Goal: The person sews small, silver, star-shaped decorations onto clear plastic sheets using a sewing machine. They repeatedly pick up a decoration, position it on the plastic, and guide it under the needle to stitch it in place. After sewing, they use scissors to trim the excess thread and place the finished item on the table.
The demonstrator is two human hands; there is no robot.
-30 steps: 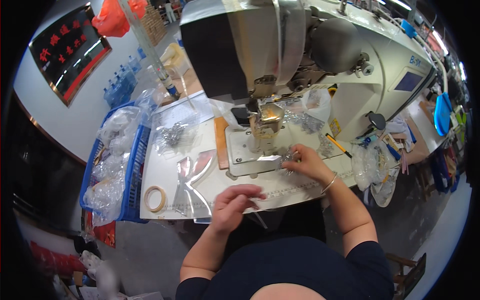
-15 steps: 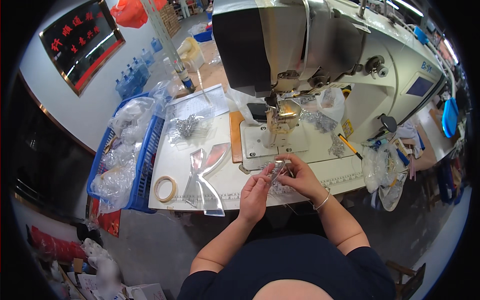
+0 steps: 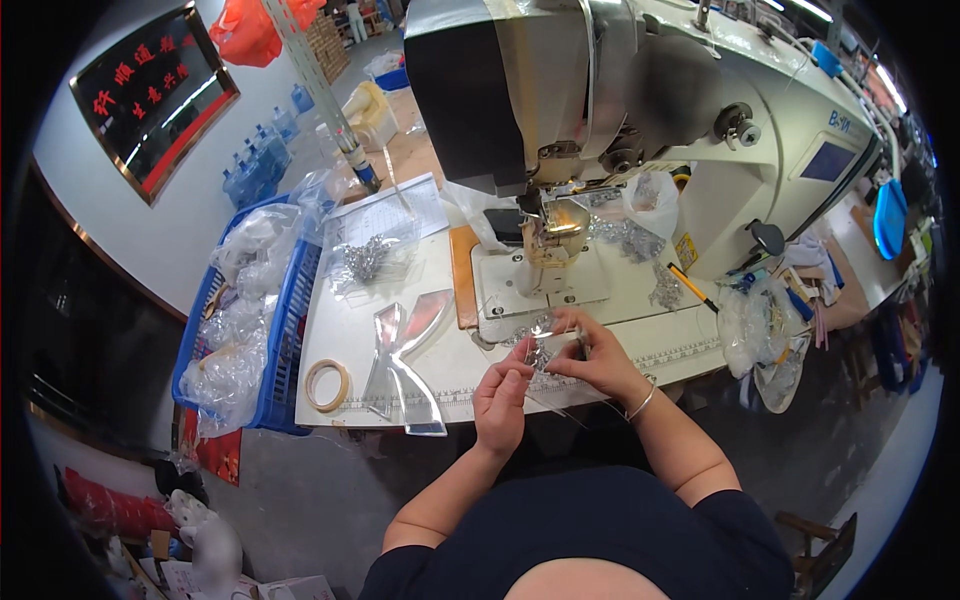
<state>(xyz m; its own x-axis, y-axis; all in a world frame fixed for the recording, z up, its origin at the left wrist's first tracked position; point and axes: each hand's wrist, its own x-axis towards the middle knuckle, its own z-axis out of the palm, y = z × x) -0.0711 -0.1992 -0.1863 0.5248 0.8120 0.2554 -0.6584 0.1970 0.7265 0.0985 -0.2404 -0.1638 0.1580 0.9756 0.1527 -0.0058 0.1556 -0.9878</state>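
Between my hands is a small shiny silver, partly see-through strip, just in front of the sewing machine's plate. My left hand pinches its near left end between thumb and fingertips. My right hand has its fingers closed on the right side of it, with a metal bangle at the wrist. Thin threads trail below the right hand. Small glittering silver bits lie on the table behind the strip; their kind is too small to make out. Glossy silver strap-shaped pieces lie crossed to the left.
Over the table stands a white sewing machine, its needle area close beyond my hands. A tape roll and blue basket of plastic bags are at left. Silver clusters, a yellow pen and a printed ruler surround.
My fingers have shifted slightly on the silver strip, and more of it shows between my hands. The whole view has moved a little; the other things have stayed in place.
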